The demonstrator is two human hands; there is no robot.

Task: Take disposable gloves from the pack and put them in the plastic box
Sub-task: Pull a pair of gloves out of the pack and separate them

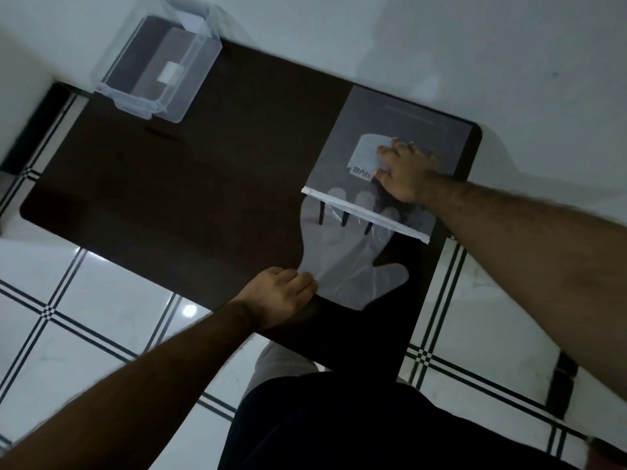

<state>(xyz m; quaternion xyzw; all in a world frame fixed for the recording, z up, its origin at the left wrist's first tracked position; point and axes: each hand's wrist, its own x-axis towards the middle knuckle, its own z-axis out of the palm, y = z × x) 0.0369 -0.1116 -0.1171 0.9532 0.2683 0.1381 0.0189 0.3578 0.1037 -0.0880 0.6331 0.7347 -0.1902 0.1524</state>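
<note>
A clear glove pack [390, 137] with a white zip strip lies flat at the right end of the dark table [203, 184]. My right hand [405, 171] presses flat on the pack beside its white label. A translucent disposable glove [353, 262] sticks halfway out of the pack's mouth, its fingers still inside and its cuff and thumb on the table. My left hand [280, 293] pinches the glove's cuff edge. The clear plastic box [159, 66] stands open and empty at the table's far left corner.
White walls run behind the table and along its left. The floor below has white tiles with dark double lines. My dark-clothed lap [339, 422] is close to the table's near edge.
</note>
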